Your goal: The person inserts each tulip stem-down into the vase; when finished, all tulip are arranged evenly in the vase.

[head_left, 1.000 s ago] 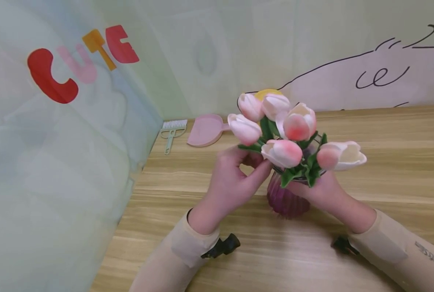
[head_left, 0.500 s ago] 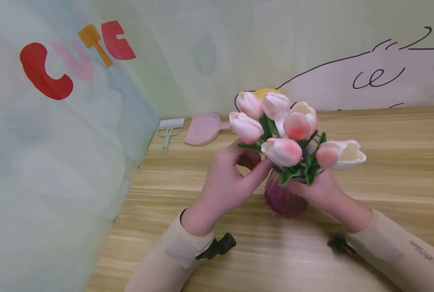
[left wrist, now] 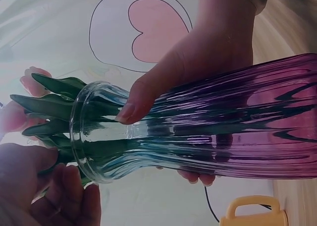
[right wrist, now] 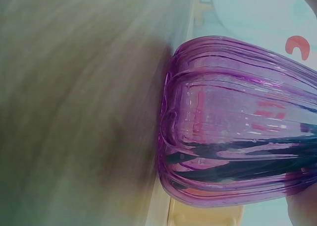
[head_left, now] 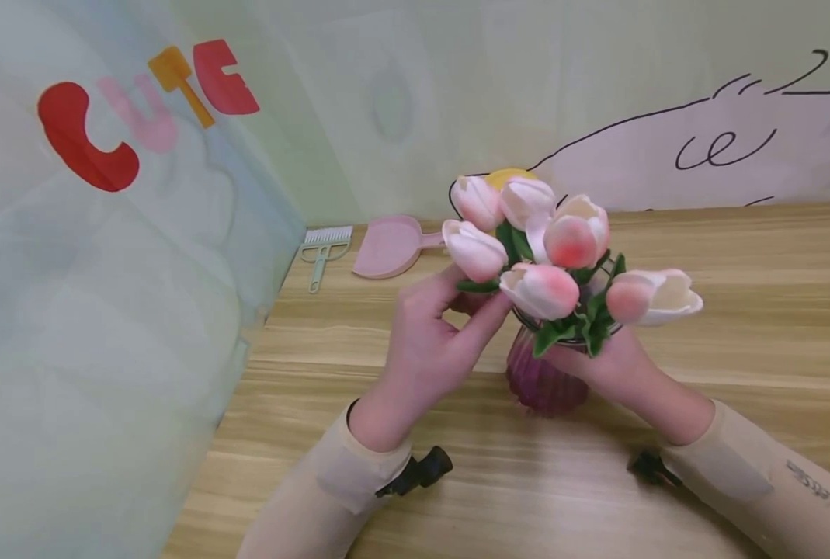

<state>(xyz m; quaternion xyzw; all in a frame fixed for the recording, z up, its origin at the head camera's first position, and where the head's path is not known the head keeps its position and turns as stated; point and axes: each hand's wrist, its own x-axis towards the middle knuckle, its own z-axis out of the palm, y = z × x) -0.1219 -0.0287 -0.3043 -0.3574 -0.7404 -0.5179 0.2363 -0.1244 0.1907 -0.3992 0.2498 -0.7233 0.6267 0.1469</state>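
Observation:
Pink-and-white tulips (head_left: 540, 293) with green leaves stand in a ribbed glass vase (head_left: 543, 380), clear at the rim and purple toward its base. My right hand (head_left: 624, 373) grips the vase's neck; the left wrist view shows its thumb across the near side of the glass. At the left of the rim my left hand (head_left: 432, 334) pinches a green tulip leaf (left wrist: 66, 155) between thumb and curled fingers, its fingertips partly hidden by the blooms in the head view. Dark stems (right wrist: 237, 169) show through the glass in the right wrist view, and the vase base meets the tabletop.
A pink dustpan (head_left: 389, 247) and a small pale-green brush (head_left: 321, 260) lie at the back left of the wooden table (head_left: 317, 334). Printed cloth walls (head_left: 387, 101) rise at the back and left. A yellow thing with a handle (left wrist: 255, 213) appears behind the vase.
My left hand has drawn slightly left from the rim, and the leftmost tulip has shifted a little right. The right hand keeps its grip on the vase. The head view has moved slightly.

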